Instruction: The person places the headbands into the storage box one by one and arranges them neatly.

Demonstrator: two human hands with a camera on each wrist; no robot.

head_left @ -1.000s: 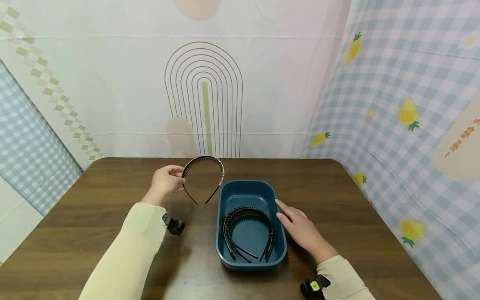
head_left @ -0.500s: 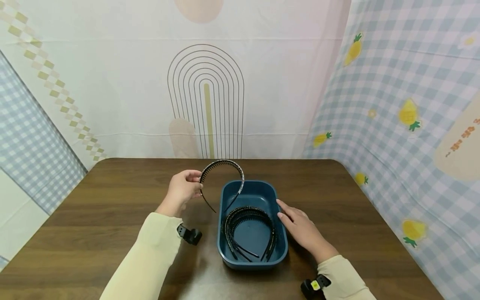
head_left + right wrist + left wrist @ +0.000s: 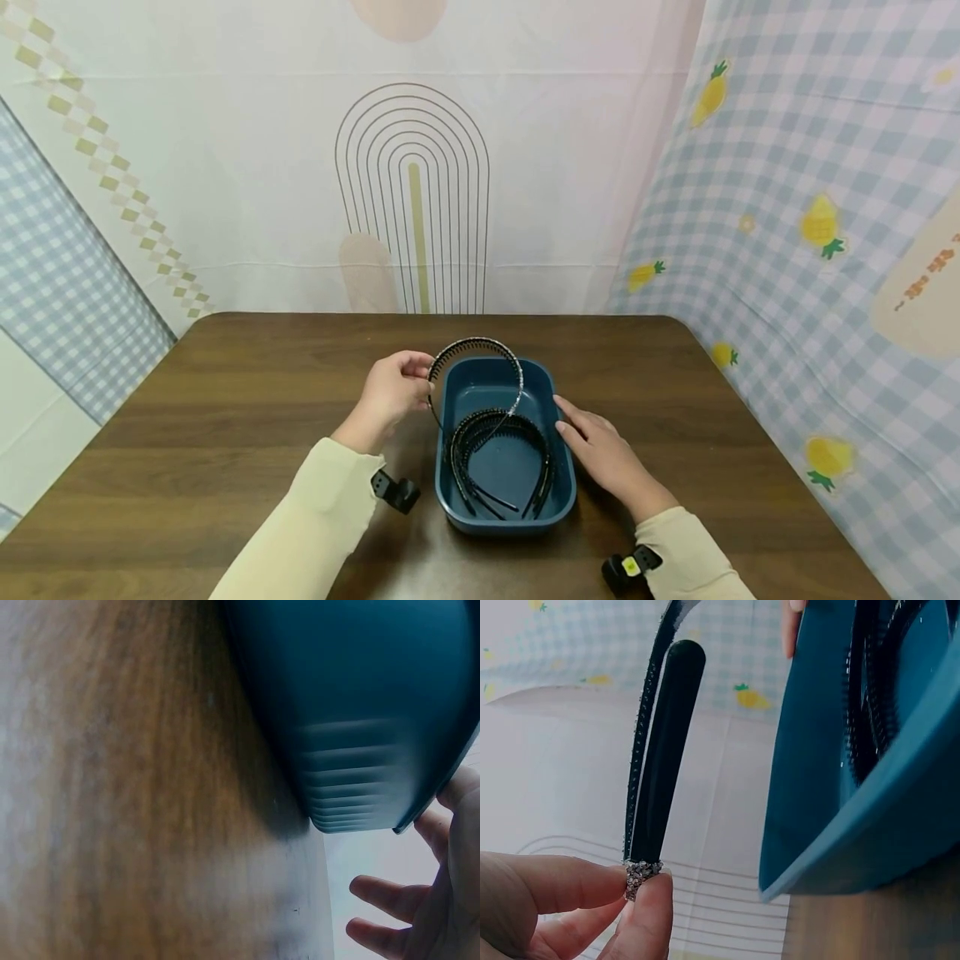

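My left hand [image 3: 392, 390] pinches a black toothed headband [image 3: 480, 340] with silvery glitter by one side, between thumb and fingers. The headband stands upright and overlaps the far part of a blue plastic bin [image 3: 501, 527] in the head view. In the left wrist view the glittery band [image 3: 641, 876] sits in the fingertips, left of the bin's wall [image 3: 870, 862]. Several dark headbands [image 3: 457, 454] lie nested together inside the bin. My right hand [image 3: 603, 454] rests with extended fingers against the bin's right rim; in the right wrist view two fingers [image 3: 390, 896] spread free below the rim.
The bin stands on a brown wooden table [image 3: 247, 417]. A white printed cloth [image 3: 540, 167] hangs behind the table's far edge, and a blue checked cloth [image 3: 780, 292] drapes along the right side. Each wrist wears a small black camera [image 3: 396, 492].
My left hand has carried the headband rightward and slightly down, from the left of the bin to over its far part. The right hand stays at the rim.
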